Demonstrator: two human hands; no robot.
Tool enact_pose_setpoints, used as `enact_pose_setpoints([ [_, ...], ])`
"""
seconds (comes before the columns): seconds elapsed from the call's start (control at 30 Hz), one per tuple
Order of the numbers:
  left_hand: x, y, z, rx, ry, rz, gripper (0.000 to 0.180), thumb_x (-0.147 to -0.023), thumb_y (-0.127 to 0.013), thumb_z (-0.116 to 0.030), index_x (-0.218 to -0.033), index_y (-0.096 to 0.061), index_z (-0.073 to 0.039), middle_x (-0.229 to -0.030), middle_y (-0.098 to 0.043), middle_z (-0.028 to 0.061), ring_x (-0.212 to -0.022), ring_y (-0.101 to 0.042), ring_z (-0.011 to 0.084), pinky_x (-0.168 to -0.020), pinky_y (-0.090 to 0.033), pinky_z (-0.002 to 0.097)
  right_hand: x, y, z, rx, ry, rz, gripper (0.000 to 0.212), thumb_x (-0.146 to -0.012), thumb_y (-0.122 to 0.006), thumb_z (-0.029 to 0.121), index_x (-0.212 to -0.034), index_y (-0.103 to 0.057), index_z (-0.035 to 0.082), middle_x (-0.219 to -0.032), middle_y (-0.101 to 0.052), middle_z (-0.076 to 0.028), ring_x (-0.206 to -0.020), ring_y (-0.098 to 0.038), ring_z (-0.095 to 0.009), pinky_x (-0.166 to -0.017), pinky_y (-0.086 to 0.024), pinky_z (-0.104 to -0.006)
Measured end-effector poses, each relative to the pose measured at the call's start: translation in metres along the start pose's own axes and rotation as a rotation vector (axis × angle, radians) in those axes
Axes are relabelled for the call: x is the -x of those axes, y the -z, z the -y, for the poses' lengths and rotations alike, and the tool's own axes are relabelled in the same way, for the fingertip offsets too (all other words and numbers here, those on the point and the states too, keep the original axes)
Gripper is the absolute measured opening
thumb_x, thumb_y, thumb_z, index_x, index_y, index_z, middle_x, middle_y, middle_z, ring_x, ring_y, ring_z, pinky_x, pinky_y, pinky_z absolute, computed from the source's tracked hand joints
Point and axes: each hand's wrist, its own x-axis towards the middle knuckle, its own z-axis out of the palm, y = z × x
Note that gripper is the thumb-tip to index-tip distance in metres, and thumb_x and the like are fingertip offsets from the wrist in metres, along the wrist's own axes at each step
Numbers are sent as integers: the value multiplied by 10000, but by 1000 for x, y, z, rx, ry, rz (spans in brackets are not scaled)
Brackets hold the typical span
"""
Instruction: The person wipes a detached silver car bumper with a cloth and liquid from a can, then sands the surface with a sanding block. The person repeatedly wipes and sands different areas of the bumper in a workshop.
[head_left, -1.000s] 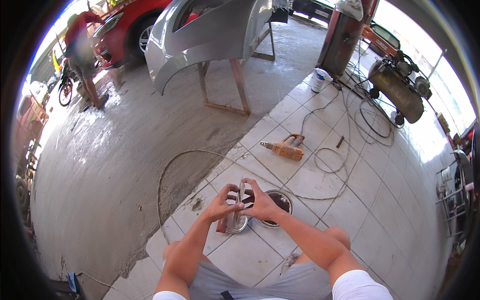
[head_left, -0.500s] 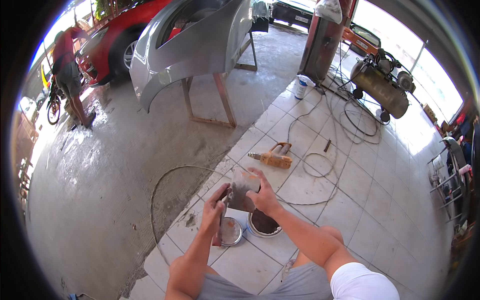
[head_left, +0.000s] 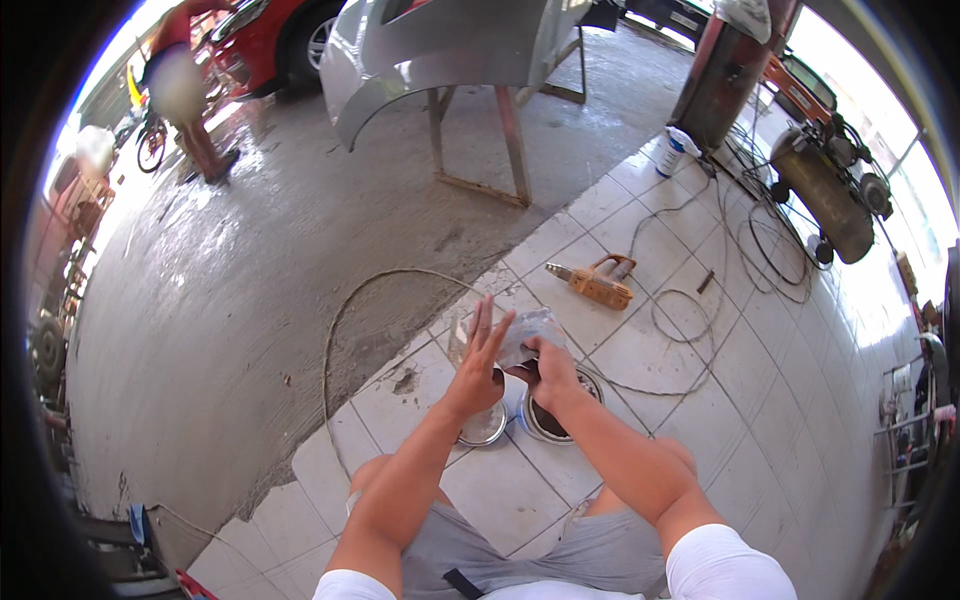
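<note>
My left hand point(head_left: 477, 372) is raised over the tins with its fingers straight up, against a thin pale flat plate point(head_left: 459, 338) that is mostly hidden behind them. Close beside it, my right hand point(head_left: 553, 372) pinches a grey, smeared flat sheet point(head_left: 537, 325), perhaps a filler spreader; its lower edge is dark. Below the right wrist stands an opened tin point(head_left: 532, 425) of dark brown material, partly covered by the arm. A round metal lid point(head_left: 487, 428) lies left of the tin, under my left wrist.
An orange heat gun point(head_left: 598, 284) lies on the white tiles, its cable point(head_left: 335, 330) looping around. Farther off are a grey car body panel point(head_left: 430, 50) on a stand point(head_left: 515, 150), a white tub point(head_left: 672, 152), a column point(head_left: 735, 75) and an air compressor point(head_left: 825, 185). Another person point(head_left: 185, 90) stands far left.
The view has shifted, so the scene sits farther right and higher. My left hand has turned and its fingers have straightened upward. The sheet in my right hand has tilted.
</note>
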Motion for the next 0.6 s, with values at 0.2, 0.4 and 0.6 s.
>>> enact_pose_setpoints([
  [0.2,-8,6,6,430,278,-191,974,-646,-414,229,-1561,-431,-107,-1706,-226,222,-1553,-300,414,-1190,-405,467,-34,42,9,12,142,-57,340,-936,-623,69,-1271,-589,21,-1194,-670,-140,-1047,-709,-279,-918,-611,-516],
  [0.4,-3,34,22,1433,507,-380,951,-607,-442,187,-1533,-415,-26,-1582,-456,205,-1493,-432,328,-1194,-420,426,-17,33,11,-5,-72,255,447,-900,-676,88,-1331,-571,35,-1262,-661,-130,-1117,-673,-281,-961,-556,-477],
  [0.6,9,25,0,1659,418,3,1076,-873,-772,-555,-1660,-175,-128,-1662,-331,116,-1543,-296,295,-1263,-216,574,-19,21,9,-152,89,204,486,-905,-667,61,-1378,-561,48,-1269,-675,-103,-1147,-680,-272,-1002,-559,-424],
])
